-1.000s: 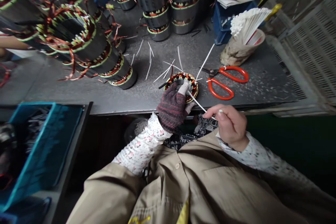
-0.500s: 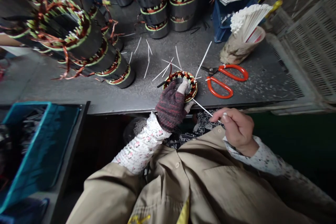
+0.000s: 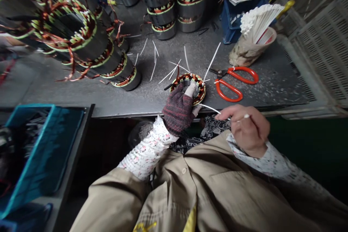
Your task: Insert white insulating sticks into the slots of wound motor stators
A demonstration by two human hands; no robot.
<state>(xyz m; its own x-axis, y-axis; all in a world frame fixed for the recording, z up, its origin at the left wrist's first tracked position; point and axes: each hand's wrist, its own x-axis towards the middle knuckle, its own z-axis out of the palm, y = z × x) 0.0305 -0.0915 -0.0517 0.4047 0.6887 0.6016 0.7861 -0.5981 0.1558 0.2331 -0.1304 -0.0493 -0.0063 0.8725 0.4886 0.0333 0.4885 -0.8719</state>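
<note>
My left hand, in a dark striped fingerless glove with wrapped fingertips, grips a motor stator at the bench's front edge. Its thumb and fingers close over the near rim of the copper-wound ring. A white cable tie runs from the stator's near side to my bare right hand, which is closed on its free end. The tie bends slightly between them. Another white cable tie sticks up from the stator's right side. Orange-handled scissors lie just right of the stator.
Loose white tie pieces are scattered behind the stator. Stacks of wound stators stand at the back, more at left. A cup of cable ties stands back right, beside a blue bin. A teal crate sits lower left.
My right hand has shifted slightly right and turned, its fingers curling further. The cable tie, straight before, is now bowed. My left hand keeps its grip on the stator.
</note>
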